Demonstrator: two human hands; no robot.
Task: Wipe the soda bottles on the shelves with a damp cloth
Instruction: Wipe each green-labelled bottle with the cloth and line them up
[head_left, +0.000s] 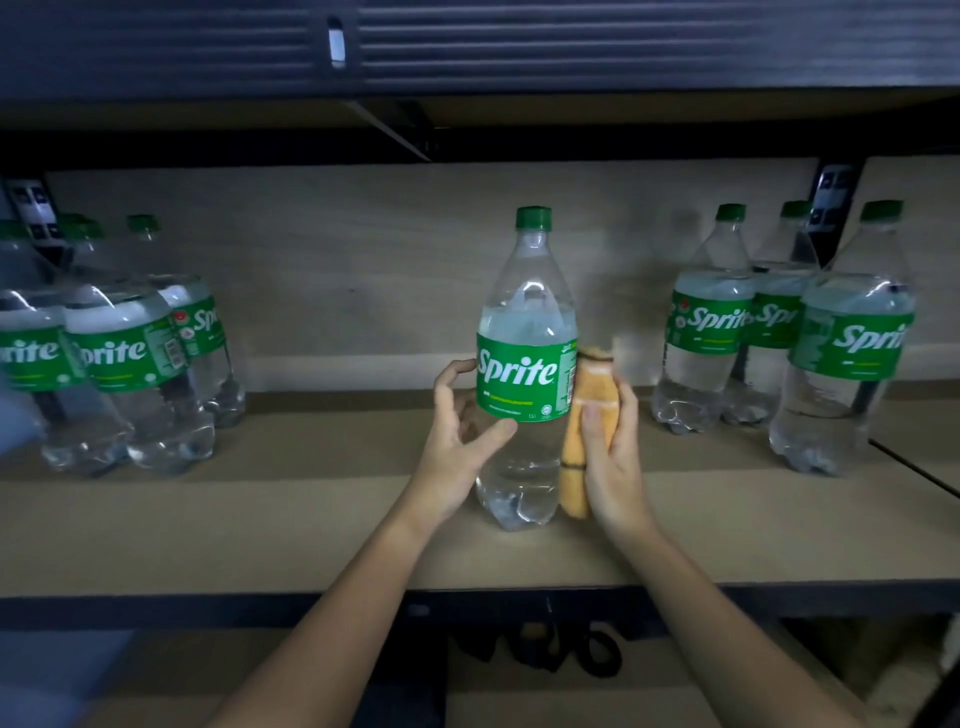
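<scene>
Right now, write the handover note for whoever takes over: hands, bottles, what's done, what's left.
Left hand: loosely curled round the centre Sprite bottle, thumb and fingertips on it, steadying it.
Right hand: grips the folded orange cloth, pressed against that bottle's right side.
The bottle stands upright on the shelf.
Left group of bottles and right group of bottles stand further back.
Done: cannot tell which bottles are already wiped.
Left: finish this bottle, then check the rest.

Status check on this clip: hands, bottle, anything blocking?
Left hand curled round centre Sprite bottle, grip loose. Right hand holds orange cloth against bottle's side. Bottle upright on shelf. Nothing blocking; other bottles stand apart.
</scene>
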